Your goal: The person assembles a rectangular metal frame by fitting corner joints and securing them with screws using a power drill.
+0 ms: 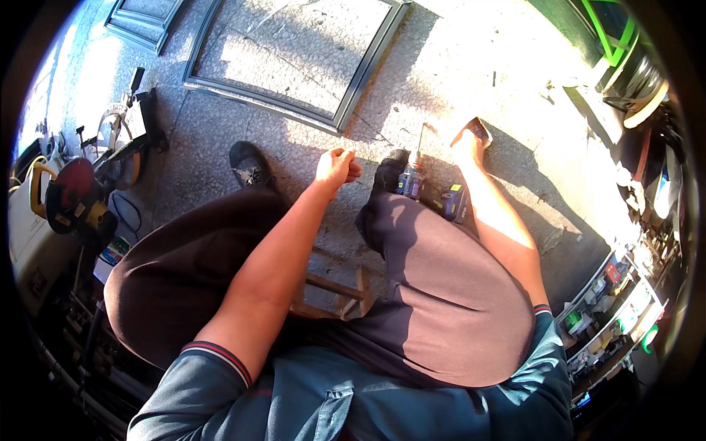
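Observation:
My left hand (337, 170) hovers over the floor between my feet, its fingers curled and pressed together; anything inside them is hidden. Off to the right, my right hand (468, 149) is at a small open box (481, 131) with a dark inside. Bright sunlight and the box hide those fingertips. Between my hands, beside my right shoe (390, 173), a cordless drill (412, 181) points its long thin bit away from me. A grey metal-looking frame (344, 117) lies flat on the floor just beyond my left hand.
Another, smaller grey frame (132, 33) lies at the far left. A power saw (81, 195) with a red disc guard stands on the left. Shelves (614, 316) crowded with small items line the right side. Below me is a low wooden stool (342, 287).

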`<action>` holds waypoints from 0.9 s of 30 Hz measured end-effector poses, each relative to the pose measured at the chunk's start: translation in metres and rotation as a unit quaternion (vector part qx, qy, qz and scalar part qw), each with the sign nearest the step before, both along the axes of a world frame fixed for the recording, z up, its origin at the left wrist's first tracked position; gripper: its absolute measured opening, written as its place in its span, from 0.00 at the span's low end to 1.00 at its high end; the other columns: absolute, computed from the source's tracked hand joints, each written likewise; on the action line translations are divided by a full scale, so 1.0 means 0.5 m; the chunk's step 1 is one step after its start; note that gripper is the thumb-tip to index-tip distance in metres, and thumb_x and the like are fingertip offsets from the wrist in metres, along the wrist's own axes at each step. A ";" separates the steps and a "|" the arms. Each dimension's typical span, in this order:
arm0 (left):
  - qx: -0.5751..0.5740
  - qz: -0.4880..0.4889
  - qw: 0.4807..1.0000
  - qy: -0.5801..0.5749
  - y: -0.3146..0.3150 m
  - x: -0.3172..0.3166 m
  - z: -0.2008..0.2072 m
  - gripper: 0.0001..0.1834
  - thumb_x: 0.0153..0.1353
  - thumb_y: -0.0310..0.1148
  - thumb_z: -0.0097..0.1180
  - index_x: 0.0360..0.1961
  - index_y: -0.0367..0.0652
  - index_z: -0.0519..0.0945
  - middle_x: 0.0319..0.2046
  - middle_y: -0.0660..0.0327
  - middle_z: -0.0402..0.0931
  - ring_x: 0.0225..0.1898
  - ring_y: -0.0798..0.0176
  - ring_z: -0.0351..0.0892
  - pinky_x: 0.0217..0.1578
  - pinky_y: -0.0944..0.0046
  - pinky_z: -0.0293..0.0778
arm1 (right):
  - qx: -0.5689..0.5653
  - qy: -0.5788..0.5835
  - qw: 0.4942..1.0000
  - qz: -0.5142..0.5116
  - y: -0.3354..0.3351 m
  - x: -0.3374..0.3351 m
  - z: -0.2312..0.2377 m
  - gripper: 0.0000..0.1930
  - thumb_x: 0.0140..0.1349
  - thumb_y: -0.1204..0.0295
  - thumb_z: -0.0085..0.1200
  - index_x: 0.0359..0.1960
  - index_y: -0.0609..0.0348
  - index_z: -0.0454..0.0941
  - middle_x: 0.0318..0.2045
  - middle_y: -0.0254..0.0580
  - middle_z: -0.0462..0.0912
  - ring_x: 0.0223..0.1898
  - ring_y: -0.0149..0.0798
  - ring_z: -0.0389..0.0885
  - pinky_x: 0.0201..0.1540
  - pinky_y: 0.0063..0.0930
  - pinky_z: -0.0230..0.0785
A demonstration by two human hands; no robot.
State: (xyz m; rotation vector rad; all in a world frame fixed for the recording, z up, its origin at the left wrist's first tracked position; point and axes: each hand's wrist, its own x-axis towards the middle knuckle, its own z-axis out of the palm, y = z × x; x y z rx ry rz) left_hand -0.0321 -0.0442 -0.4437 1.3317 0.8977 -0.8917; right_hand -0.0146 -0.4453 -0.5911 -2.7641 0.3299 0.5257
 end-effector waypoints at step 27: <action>-0.449 0.318 0.835 -0.021 -0.140 0.103 0.113 0.23 0.75 0.44 0.40 0.46 0.32 0.77 0.47 0.46 0.78 0.51 0.48 0.78 0.59 0.48 0.73 | 0.331 -0.011 0.940 0.085 0.344 0.109 0.565 0.13 0.63 0.76 0.56 0.49 0.54 0.81 0.42 0.42 0.82 0.41 0.41 0.85 0.43 0.33 0.79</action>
